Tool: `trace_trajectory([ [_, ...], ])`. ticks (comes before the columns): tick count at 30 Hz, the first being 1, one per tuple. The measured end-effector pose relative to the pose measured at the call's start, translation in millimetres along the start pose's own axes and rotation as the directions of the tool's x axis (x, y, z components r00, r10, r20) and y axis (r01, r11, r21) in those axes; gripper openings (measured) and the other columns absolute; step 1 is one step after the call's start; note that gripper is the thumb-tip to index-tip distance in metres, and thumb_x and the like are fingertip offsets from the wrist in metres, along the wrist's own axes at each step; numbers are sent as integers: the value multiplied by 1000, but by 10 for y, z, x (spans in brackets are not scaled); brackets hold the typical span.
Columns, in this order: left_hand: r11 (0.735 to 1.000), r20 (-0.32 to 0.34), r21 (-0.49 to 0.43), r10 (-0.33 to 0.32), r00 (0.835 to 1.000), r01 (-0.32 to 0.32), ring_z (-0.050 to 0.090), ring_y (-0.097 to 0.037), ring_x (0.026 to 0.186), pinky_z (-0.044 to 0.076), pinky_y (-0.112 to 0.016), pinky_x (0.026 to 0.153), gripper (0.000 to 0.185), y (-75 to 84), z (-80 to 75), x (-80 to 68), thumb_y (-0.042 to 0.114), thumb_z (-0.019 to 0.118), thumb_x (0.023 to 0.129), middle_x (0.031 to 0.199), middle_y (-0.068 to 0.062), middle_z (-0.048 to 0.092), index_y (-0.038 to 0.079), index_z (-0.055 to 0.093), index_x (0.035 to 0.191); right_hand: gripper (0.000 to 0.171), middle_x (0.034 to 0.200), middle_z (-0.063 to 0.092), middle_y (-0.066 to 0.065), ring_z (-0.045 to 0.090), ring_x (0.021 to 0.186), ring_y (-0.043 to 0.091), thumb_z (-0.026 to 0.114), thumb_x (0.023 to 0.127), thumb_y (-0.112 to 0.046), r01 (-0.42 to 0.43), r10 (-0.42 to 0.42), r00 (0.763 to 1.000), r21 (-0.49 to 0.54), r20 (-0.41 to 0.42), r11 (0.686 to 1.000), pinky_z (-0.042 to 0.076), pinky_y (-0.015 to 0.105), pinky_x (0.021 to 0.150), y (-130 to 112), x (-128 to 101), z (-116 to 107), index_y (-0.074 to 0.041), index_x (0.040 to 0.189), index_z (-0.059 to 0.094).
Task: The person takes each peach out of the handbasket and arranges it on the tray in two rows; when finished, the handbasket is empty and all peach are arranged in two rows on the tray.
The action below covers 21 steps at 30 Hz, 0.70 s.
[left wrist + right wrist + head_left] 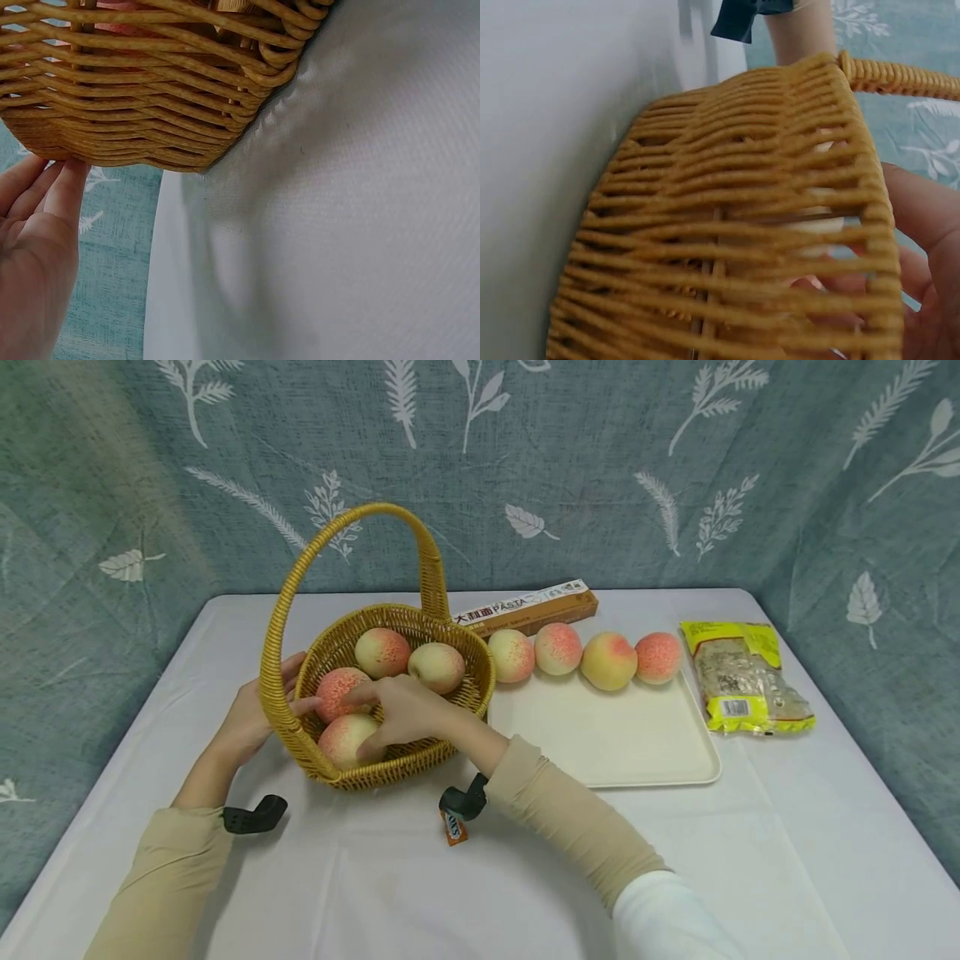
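A wicker basket point(405, 764) with a tall arched handle stands on the left half of the table, holding several peaches. My left hand point(251, 714) holds its left side, fingers against the outside and one finger or thumb across the rim. In the left wrist view, the left fingers point(71, 187) touch the weave. My right hand point(416, 710) reaches over the near rim, thumb against the front pale peach point(339, 739) and a spread finger across the redder peach point(335, 685). Other right fingers are hidden. The right wrist view shows the right hand point(937, 240) behind the weave.
Several more peaches point(609, 662) line the far edge of a cream tray point(607, 743) right of the basket. Behind them lies a pasta box point(555, 606). A yellow food packet point(742, 681) lies at the right. A small orange wrapper point(454, 831) is near the basket's front.
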State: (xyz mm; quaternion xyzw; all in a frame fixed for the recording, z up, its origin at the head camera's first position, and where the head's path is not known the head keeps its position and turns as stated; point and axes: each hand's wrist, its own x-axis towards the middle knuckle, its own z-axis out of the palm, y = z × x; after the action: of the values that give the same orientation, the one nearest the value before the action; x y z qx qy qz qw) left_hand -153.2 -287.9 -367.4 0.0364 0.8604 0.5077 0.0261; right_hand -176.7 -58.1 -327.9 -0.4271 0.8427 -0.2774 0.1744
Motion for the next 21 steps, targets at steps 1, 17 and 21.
trace_trajectory([
  [1,1000,-1,2,0,1000,0,34,-29,123,35,-4,82,75,-1,1,-1,24,63,83,140,-11,29,10,19,142,62,117,55,-6,52,95,4,76,68,-30,-2,2,1000,-18,8,1000,39,12,76,-17,12,9,-17,124,52],
  [17,1000,13,-28,-8,1000,9,31,-26,125,36,-6,83,74,-24,-9,13,22,62,83,141,-8,28,13,19,142,49,103,54,-6,47,96,6,67,72,-35,8,33,989,-281,143,960,40,16,77,-210,200,69,-15,116,56],
  [21,1000,14,-12,-25,1000,25,31,-27,125,36,-6,83,75,0,-8,0,24,62,83,142,-9,27,13,17,142,55,109,53,-5,47,101,7,71,70,-30,-54,94,984,-248,151,967,40,16,79,-148,162,39,-14,120,52],
])
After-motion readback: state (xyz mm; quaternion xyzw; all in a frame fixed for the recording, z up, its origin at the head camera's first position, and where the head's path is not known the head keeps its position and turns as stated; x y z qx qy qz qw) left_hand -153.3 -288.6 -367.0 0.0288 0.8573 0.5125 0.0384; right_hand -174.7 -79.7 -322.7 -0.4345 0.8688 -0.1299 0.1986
